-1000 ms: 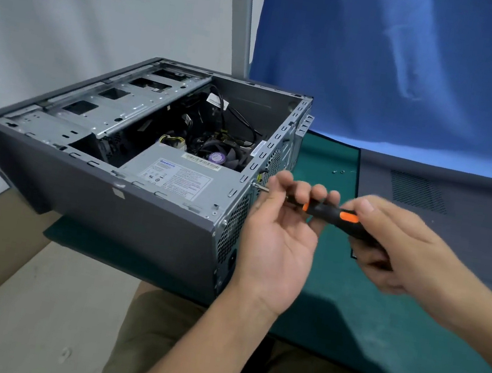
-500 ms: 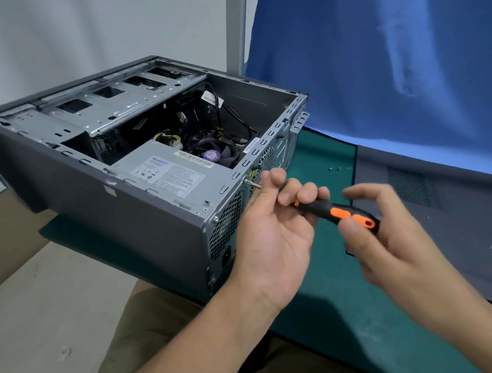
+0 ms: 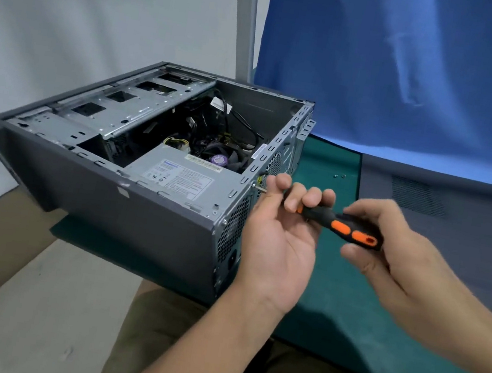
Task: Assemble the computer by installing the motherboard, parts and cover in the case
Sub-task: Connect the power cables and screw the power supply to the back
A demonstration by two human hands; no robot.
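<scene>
Grip: right hand (image 3: 394, 256) pinches the rear of the black-and-orange rubber-handled screwdriver (image 3: 340, 227), thumb under, fingers over. Left hand (image 3: 281, 242) lies palm up with its fingertips curled over the front of the handle and the shaft, acting as a guide.

Tool runs roughly level. Its tip points into the upper rear panel of the grey steel computer case (image 3: 137, 218), just beside the left fingertips. A bright metal stub shows there; cannot tell whether it is the screw or the bit.

Step judged: driving a rear-panel screw that fixes the silver boxed power supply (image 3: 182, 176), which sits inside that same corner.

To do it well:
- keep the shaft square to the panel
- push along the axis while the right hand twists
- let the left fingers only steady, not drag
- a slanted bit would likely cam out or cross-thread

Case lies open side up on the green work mat (image 3: 347, 313), left of both hands and touching neither palm. Dark grey flat side cover (image 3: 457, 218) lies on the mat beyond the right hand, not yet fitted. Two small loose screws (image 3: 339, 175) rest between case and cover.
</scene>
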